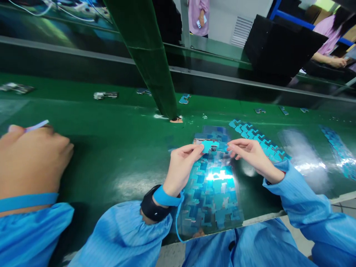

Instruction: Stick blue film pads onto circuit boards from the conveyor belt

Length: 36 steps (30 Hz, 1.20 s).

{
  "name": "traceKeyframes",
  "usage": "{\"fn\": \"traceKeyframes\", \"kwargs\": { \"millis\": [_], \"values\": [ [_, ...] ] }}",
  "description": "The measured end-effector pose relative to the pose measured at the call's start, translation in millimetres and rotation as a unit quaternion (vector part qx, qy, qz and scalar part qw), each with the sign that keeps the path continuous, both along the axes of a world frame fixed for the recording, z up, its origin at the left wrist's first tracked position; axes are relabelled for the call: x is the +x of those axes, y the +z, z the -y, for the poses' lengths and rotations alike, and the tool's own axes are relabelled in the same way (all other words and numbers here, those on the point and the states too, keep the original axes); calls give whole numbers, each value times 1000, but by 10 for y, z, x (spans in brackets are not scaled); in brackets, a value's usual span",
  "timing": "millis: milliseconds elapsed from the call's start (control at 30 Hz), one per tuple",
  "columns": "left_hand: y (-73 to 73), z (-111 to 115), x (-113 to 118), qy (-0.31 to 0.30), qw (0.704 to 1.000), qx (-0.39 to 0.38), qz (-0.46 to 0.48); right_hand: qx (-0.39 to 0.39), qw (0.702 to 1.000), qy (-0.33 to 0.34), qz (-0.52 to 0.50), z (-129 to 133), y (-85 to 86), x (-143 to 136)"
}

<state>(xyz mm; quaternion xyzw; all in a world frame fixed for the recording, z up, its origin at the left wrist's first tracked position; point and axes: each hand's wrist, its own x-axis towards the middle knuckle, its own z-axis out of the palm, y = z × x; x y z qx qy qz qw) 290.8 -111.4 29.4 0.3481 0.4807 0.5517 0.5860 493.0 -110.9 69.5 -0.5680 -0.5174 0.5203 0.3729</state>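
Observation:
A small circuit board with a bright blue face (209, 147) is pinched at its left end by my left hand (183, 163), thumb and fingers pressed together. Just off the board's right end is my right hand (249, 152), its thumb and index finger close together; whatever may be between them is too small to name. Below both hands, a clear sheet of blue stickers (211, 193) lies on the green table (125, 148). A blue wristband (167, 197) with a cord and a black band circle my left wrist.
At the far left is another person's hand (33, 159) holding a thin white item. More sticker strips (260, 139) lie to the right. Several boards, one of them blue-faced (185, 99), rest along the back strip. A green post (150, 55) slants down behind my hands.

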Motion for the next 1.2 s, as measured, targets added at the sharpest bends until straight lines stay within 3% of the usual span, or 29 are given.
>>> {"fn": "traceKeyframes", "kwargs": {
  "millis": [200,533,700,900,1033,1200],
  "values": [
    [12,32,26,-6,1000,-3,6,41,998,-19,-36,43,-81,-92],
    [18,68,28,16,998,28,-59,17,997,-37,-66,64,-147,-83],
    [30,100,31,4,994,28,-102,130,991,-27,22,128,-149,-62],
    [75,154,38,-62,989,7,-135,376,900,-8,219,264,-84,-1],
    [105,161,21,-64,990,1,-122,459,854,-27,243,281,-39,66],
    [143,158,-17,-76,994,-6,-77,509,806,-18,301,266,2,151]
  ]
}}
